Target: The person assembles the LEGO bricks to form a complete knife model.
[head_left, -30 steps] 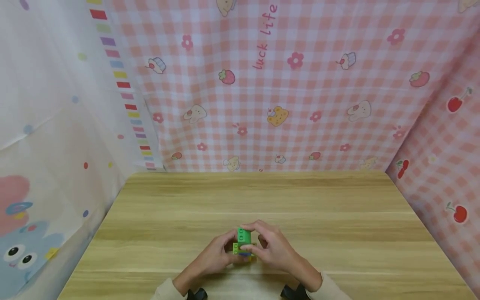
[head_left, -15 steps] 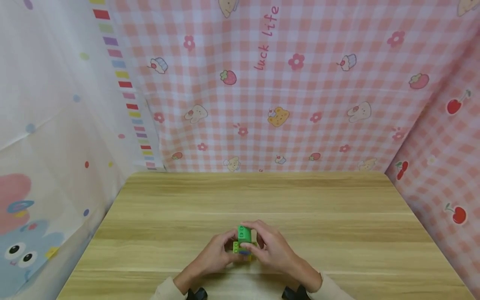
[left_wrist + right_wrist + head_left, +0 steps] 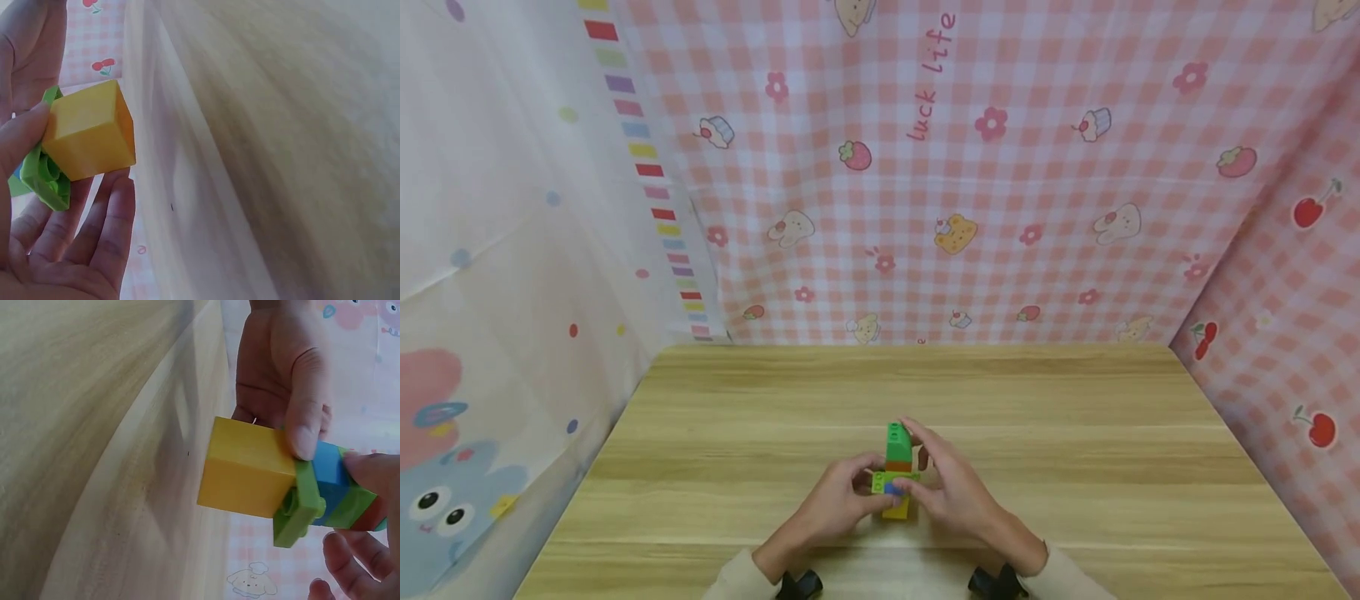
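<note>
Between my hands stands a stack of toy building bricks: a green brick point(image 3: 897, 447) on top, a thin red-orange layer point(image 3: 898, 467) below it, then lime-green and blue bricks point(image 3: 330, 472). A lime plate point(image 3: 299, 509) juts out sideways above a yellow brick point(image 3: 90, 131) at the bottom. My left hand point(image 3: 841, 500) grips the stack low down, its thumb by the lime plate and yellow brick, fingers on the opposite side. My right hand point(image 3: 951, 487) holds it higher, thumb on the blue part, fingers reaching up behind the green top.
A wooden table point(image 3: 760, 425) lies under the hands. A pink checked cloth point(image 3: 925, 192) hangs behind it, with patterned cloths at the left and right sides. Black straps point(image 3: 996, 581) are on both wrists.
The stack has risen slightly and shows more upright, exposing the red-orange layer and more of the yellow brick. My right thumb has slid down from the green brick to the blue part.
</note>
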Available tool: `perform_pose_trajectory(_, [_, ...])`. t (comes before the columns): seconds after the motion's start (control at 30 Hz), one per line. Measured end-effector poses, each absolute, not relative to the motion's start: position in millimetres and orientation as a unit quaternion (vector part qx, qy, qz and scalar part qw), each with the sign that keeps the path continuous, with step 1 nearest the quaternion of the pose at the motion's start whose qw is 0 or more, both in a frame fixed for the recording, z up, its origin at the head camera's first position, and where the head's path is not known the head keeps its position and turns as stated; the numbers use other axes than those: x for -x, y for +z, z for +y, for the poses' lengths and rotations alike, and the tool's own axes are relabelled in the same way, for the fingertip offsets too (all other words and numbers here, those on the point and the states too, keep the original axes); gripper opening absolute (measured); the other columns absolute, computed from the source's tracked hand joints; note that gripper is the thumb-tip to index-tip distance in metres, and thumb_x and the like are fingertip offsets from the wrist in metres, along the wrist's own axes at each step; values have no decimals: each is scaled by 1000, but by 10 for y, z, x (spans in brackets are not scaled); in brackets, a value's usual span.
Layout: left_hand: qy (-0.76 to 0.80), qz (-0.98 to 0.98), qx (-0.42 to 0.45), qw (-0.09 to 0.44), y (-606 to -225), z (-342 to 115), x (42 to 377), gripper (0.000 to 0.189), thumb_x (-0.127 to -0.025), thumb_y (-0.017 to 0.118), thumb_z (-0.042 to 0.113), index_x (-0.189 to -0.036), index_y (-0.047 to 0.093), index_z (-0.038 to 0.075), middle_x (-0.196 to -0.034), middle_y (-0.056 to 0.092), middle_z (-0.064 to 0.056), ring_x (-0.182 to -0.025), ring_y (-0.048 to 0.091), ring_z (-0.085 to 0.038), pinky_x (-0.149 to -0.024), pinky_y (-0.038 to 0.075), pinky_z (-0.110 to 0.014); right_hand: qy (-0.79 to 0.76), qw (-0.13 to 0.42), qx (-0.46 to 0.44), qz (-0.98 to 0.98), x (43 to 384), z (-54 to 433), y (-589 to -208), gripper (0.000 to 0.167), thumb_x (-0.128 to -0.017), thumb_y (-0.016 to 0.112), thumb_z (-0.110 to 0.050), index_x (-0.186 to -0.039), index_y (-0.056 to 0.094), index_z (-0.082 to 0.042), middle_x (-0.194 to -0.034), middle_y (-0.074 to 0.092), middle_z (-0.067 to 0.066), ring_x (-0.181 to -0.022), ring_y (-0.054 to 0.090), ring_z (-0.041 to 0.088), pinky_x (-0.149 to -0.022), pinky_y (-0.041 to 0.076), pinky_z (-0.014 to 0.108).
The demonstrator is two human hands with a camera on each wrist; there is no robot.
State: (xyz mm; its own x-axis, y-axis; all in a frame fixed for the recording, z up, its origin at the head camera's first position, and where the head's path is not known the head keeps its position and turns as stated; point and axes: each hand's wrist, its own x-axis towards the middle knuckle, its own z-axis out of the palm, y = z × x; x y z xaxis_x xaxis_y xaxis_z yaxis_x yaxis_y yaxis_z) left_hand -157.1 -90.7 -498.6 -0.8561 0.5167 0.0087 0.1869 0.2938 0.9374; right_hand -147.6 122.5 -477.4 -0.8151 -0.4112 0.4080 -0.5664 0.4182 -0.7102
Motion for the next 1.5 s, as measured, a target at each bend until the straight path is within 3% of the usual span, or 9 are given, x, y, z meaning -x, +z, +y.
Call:
perform_pose_trajectory(0.2, [556,796,-195,135,-4932,-855,1573,37,-90,75,27,-123,63,19,-114,68,0,-95,67,-13,-77,54,-25,478,100,-261,-833,1544,1214,-4775,85,-83,81,-16,-152,32,-14,-110,66,-1,-91,58,13,-82,49,34])
perform_pose_trajectory(0.43, [592,778,-179,113,-4841,-790,1567,58,-91,74,22,-141,46,18,-117,68,-8,-92,66,-18,-80,54,-26,534,94,-198,-817,1611,1221,-4801,77,-85,78,-9,-149,35,-12,-107,68,4,-89,63,14,-82,53,41])
perform_pose_trajectory(0.73, [585,785,-182,90,-4882,-713,1618,66,-94,69,31,-151,38,23,-122,66,-8,-90,67,-15,-80,54,-25,569,92,-151,-803,1698,1225,-4799,58,-88,74,-9,-138,46,-10,-107,72,9,-83,65,15,-75,52,29])
perform_pose_trajectory(1.03, [596,778,-169,105,-4882,-611,1718,68,-93,70,31,-152,35,34,-127,62,-7,-94,66,-17,-79,55,-24,597,80,-102,-792,1819,1263,-4829,44,-92,72,-15,-132,54,-13,-112,71,9,-88,63,20,-79,52,29])
perform_pose_trajectory(1.27, [613,767,-157,106,-4903,-525,1839,69,-93,70,30,-153,36,26,-122,63,-8,-92,67,-18,-77,56,-26,594,53,-120,-794,1914,1337,-4878,53,-94,70,-16,-142,50,-12,-118,68,15,-90,64,22,-80,52,27])
perform_pose_trajectory(1.5, [601,778,-153,98,-4970,-466,1952,69,-94,70,26,-153,36,23,-121,63,-11,-89,67,-18,-75,56,-26,595,30,-122,-794,2021,1380,-4972,58,-93,70,-16,-146,46,-10,-111,69,14,-86,65,18,-76,53,25])
